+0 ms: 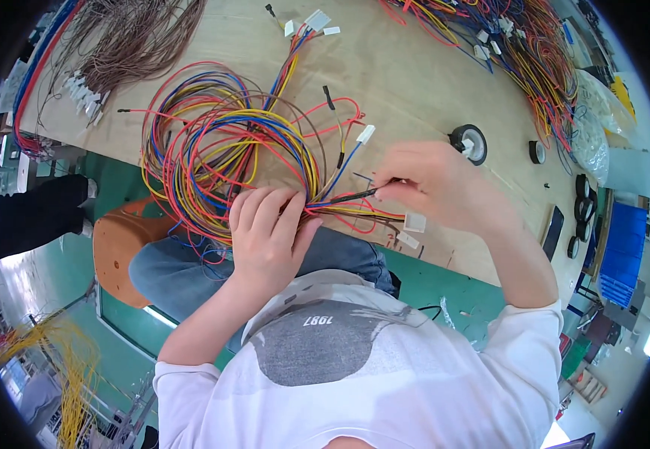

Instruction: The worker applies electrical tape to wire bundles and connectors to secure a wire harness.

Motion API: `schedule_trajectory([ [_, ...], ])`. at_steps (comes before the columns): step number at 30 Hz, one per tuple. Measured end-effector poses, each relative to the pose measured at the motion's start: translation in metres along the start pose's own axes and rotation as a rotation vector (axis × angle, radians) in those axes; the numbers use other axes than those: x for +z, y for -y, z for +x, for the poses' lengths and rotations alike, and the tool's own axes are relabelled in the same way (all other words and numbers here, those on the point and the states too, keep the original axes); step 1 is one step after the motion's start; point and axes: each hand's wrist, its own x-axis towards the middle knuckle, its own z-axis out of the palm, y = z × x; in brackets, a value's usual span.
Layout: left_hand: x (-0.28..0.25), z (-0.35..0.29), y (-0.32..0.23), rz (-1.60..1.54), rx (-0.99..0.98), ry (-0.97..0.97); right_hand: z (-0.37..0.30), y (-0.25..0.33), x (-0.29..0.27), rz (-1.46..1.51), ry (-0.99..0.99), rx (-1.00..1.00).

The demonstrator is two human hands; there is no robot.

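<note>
- Coiled wire harness (242,120): red, blue, yellow and brown strands, lying on the near part of the tabletop (414,97), its loops mostly ahead and to the left of the person's hands.
- Left hand (269,232): palm down at the near side of the coil. Fingers side by side and bent, thumb set apart on the right; the gathered strands pass between thumb and forefinger, gripped there.
- Right hand (444,183): slightly blurred. Thumb and fingertips pinched together on a thin black strip (355,195), which runs along the strands toward the left hand. Exact contact between strip and wires cannot be told.
- Loose ends right of the left hand: two white connectors (414,222) near the tabletop's edge, below the right hand; a blue lead with a small white plug (366,134) points away from the person.
- Far branch of the harness: ends in a cluster of white connectors (317,20).
- Surroundings: brown wire bundle (138,37) at far left; multicoloured wire bundle (538,75) at far right; black roll with a pale core (474,144) just beyond the right hand.
</note>
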Motion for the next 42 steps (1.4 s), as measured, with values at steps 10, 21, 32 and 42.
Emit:
schedule_trajectory([
  [10, 0.008, 0.0, -0.003, -0.025, 0.075, -0.068, 0.01, 0.006, 0.01, -0.19, -0.031, -0.002],
  [21, 0.008, 0.001, 0.002, -0.229, 0.02, -0.07, 0.006, 0.005, -0.034, 0.092, 0.051, 0.353],
  [32, 0.005, 0.008, -0.001, -0.167, 0.073, -0.066, 0.02, 0.022, 0.045, -0.381, 0.0, -0.148],
  [42, 0.007, -0.003, -0.002, -0.242, 0.037, -0.012, 0.033, 0.026, 0.058, -0.436, 0.138, -0.086],
])
